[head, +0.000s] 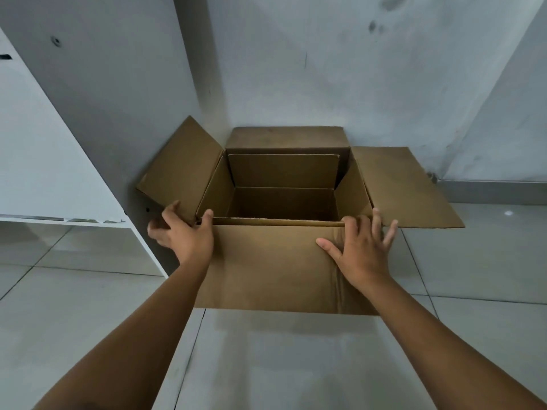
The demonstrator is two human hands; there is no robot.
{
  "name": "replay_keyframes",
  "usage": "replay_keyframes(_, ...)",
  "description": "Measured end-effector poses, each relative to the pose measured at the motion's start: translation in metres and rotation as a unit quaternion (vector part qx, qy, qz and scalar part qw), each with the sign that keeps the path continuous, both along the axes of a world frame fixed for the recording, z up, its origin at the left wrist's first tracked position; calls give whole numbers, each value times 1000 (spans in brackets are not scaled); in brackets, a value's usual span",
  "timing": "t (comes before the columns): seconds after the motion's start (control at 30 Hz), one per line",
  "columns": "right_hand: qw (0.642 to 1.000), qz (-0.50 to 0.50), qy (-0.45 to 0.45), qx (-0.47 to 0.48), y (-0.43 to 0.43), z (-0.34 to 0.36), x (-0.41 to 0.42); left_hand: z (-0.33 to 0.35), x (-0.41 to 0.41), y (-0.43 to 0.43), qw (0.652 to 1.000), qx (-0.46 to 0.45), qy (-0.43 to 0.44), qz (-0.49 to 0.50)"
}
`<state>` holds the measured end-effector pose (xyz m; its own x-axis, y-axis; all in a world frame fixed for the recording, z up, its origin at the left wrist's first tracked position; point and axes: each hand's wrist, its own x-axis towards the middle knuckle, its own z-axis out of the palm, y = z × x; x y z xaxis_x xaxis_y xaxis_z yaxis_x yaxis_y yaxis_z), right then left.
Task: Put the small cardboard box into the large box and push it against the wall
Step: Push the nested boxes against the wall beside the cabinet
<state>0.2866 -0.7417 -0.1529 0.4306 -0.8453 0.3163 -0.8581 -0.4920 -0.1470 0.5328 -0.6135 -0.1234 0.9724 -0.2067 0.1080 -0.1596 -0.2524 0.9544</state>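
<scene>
The large cardboard box (353, 184) stands open on the tiled floor in a corner, its back flap (287, 137) up against the grey wall (296, 78). Inside it a second set of brown walls (284, 170) shows, which looks like the small box with its top open. My left hand (185, 233) grips the near left corner, thumb over the rim and fingers behind the raised left flap (180, 170). My right hand (361, 247) lies flat with spread fingers on the front flap (272, 267) at the near right corner.
A white cabinet (44, 155) stands close on the left, its edge next to the left flap. The right flap (405, 187) lies spread out over the floor. Glossy grey tiles (266, 365) stretch toward me, and a side wall (518, 113) rises at the right.
</scene>
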Motion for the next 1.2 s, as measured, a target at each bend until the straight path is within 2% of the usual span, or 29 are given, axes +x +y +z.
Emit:
replay_keyframes(0.07,1000,-1,4,4,-7,3,-3,3,11,-2,999,-1,22,-34)
replay_keyframes(0.13,1000,2,-6,28,-12,2,-4,1,18,-1,997,39,-28,-66)
replay_keyframes(0.33,998,12,-37,44,-4,-3,5,3,25,10,992,67,-86,-64)
replay_keyframes(0.47,997,22,-56,42,13,-5,28,6,40,26,992,71,-92,-44)
replay_keyframes(0.73,997,4,-66,37,31,-3,77,9,39,33,984,102,-127,-67)
replay_keyframes(0.8,997,-2,-70,33,33,-2,83,0,33,33,975,128,-162,-85)
replay_keyframes(0.97,998,-6,-65,5,31,-6,86,-25,34,23,916,262,-173,-250)
replay_keyframes(1.2,997,-2,-70,-26,24,-15,89,-36,44,11,894,302,-199,-266)
